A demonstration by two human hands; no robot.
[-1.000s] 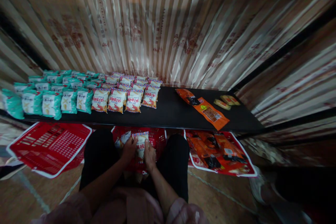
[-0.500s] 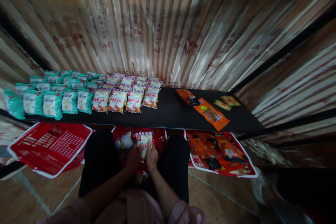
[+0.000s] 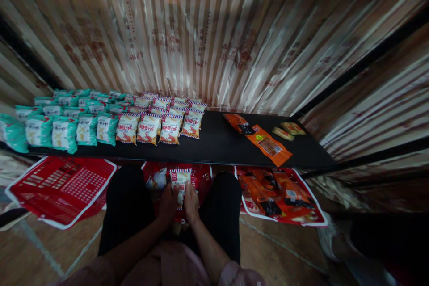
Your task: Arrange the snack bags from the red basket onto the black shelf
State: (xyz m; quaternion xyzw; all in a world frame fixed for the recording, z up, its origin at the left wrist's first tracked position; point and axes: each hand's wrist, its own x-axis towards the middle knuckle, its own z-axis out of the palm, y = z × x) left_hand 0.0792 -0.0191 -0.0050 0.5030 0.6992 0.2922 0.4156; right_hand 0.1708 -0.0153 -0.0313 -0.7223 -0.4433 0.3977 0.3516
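Both my hands are down between my knees over a red basket [image 3: 203,178]. My left hand [image 3: 168,203] and my right hand [image 3: 191,202] are closed on the two sides of one snack packet [image 3: 180,178] with a red and blue striped top edge, held upright above the basket. Another pale packet [image 3: 160,179] lies in the basket just left of it. On the black shelf [image 3: 217,143] in front stand rows of the same orange packets [image 3: 161,120] and, to their left, green packets [image 3: 63,120].
Long orange packets [image 3: 270,145] and small yellow bars [image 3: 288,130] lie on the shelf's right part. A red basket [image 3: 60,187] sits on the floor at left, and a red basket with orange packets [image 3: 279,194] at right. A striped curtain [image 3: 214,31] hangs behind.
My hands have shifted slightly while gripping the packet; it rose a little out of the basket and now sits between both hands.
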